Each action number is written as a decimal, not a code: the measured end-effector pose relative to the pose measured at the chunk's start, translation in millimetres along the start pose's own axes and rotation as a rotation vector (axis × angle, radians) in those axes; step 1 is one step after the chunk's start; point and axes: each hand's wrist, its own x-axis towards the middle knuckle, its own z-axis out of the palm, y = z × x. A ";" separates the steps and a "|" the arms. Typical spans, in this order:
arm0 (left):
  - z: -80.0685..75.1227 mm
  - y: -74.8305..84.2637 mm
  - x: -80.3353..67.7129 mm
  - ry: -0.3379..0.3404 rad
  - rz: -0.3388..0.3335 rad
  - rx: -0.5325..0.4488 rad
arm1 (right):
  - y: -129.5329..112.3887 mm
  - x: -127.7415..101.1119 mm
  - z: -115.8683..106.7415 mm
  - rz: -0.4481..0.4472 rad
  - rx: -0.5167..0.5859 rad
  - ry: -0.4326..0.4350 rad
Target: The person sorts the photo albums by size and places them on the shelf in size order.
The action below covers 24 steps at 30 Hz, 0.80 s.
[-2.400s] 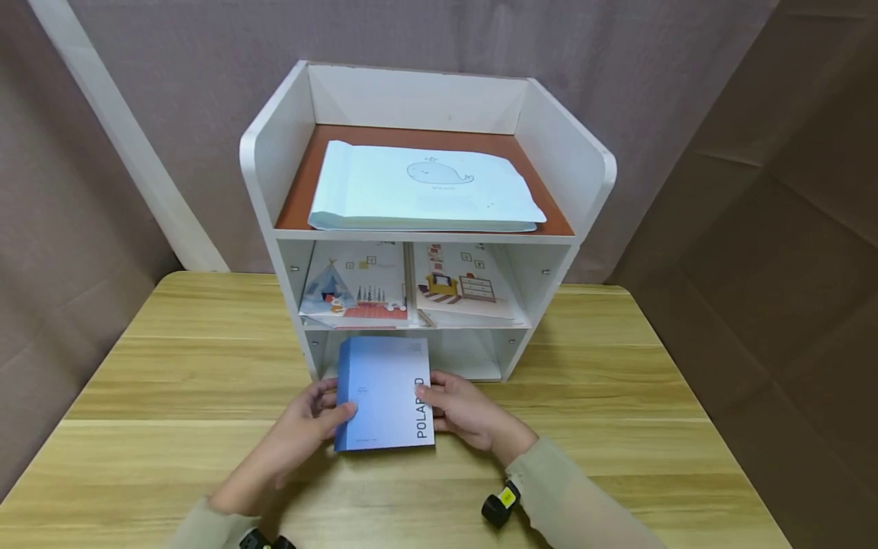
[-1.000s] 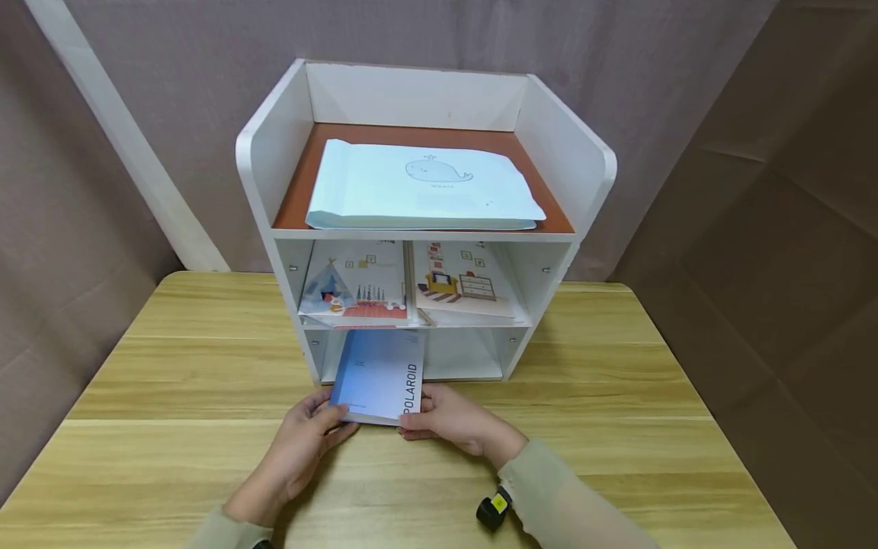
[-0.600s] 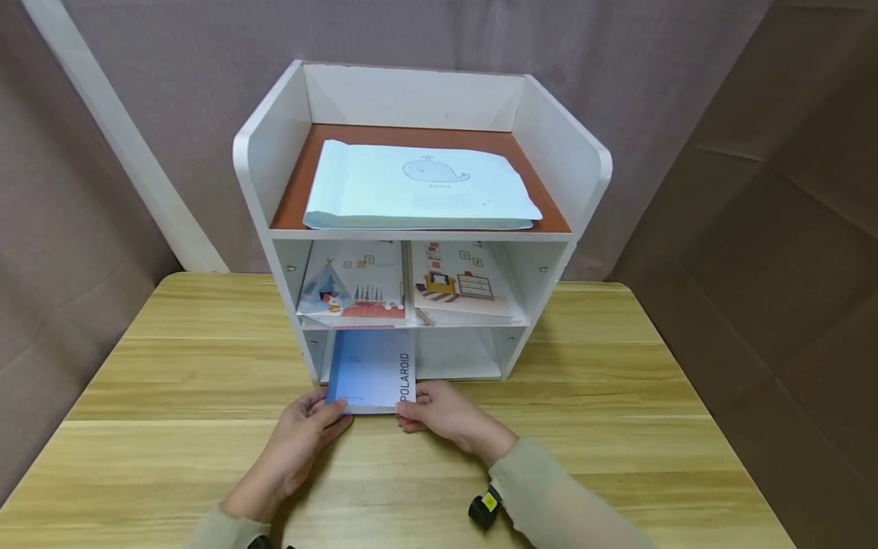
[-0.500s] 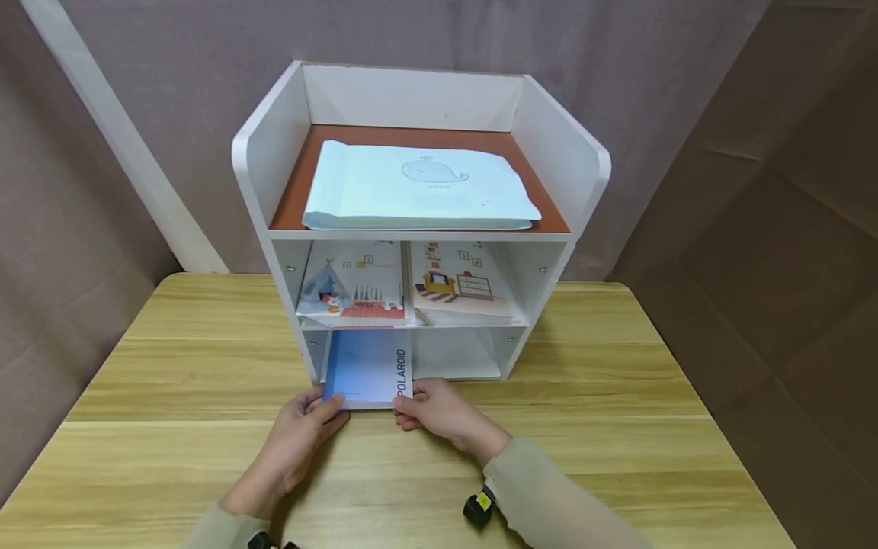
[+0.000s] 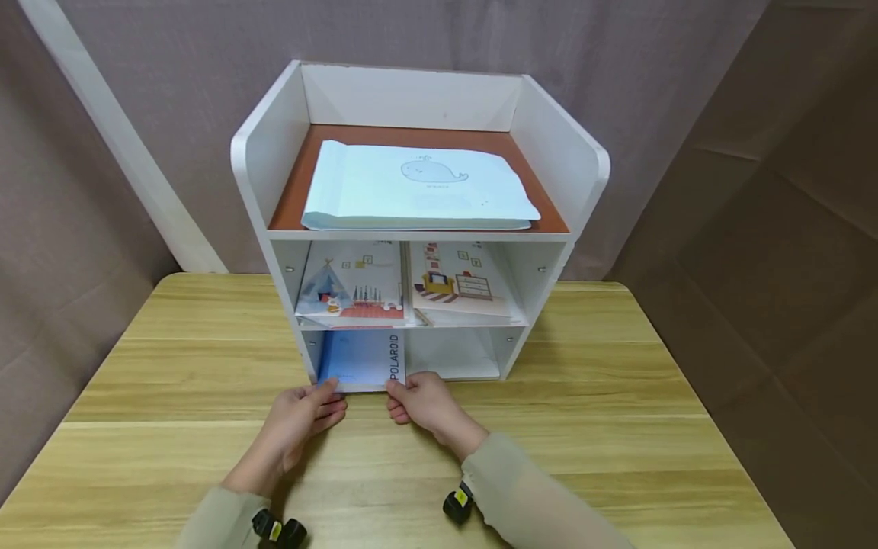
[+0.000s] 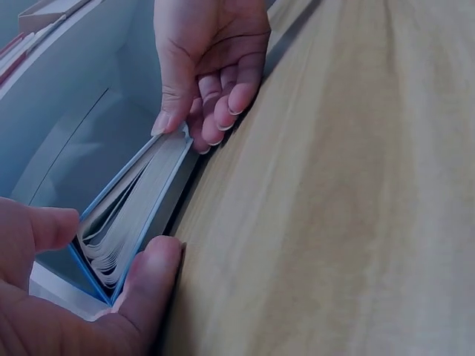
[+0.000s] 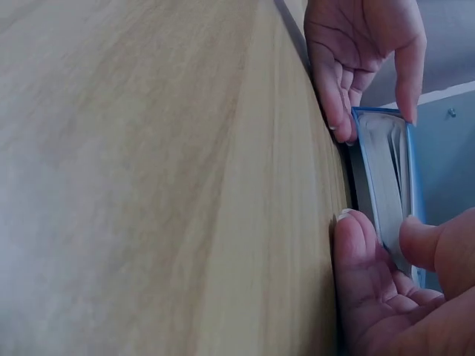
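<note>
A blue book (image 5: 363,358) with "POLAROID" on its cover lies flat, mostly inside the left part of the bottom compartment of the white shelf unit (image 5: 453,358). My left hand (image 5: 293,418) pinches its near left corner, thumb on the cover. At the near right corner, my right hand (image 5: 430,404) holds the book with its thumb on top and the other fingers curled below. The left wrist view shows the page edges of the book (image 6: 141,200) between both hands, slightly fanned. In the right wrist view the book (image 7: 386,170) sits between thumbs and fingers too.
On the top shelf lies a pale whale-print book (image 5: 418,187). The middle compartment holds illustrated booklets, with a tent picture (image 5: 353,282) and a dresser picture (image 5: 459,282). The unit stands on a wooden table (image 5: 617,427) before a grey curtain (image 5: 658,61).
Both hands have pushed the blue book from in front of the unit forward and slightly left into the bottom compartment. Only its near edge now sticks out.
</note>
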 end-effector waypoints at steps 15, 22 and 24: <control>3.6 5.2 6.3 0.035 -0.055 0.054 | 2.5 5.0 3.4 0.041 -0.023 0.082; 6.7 5.6 6.1 0.053 -0.048 0.072 | 2.6 5.7 3.1 0.029 -0.050 0.085; 6.7 4.5 5.4 0.063 -0.042 0.078 | 2.8 5.3 4.3 0.031 -0.051 0.082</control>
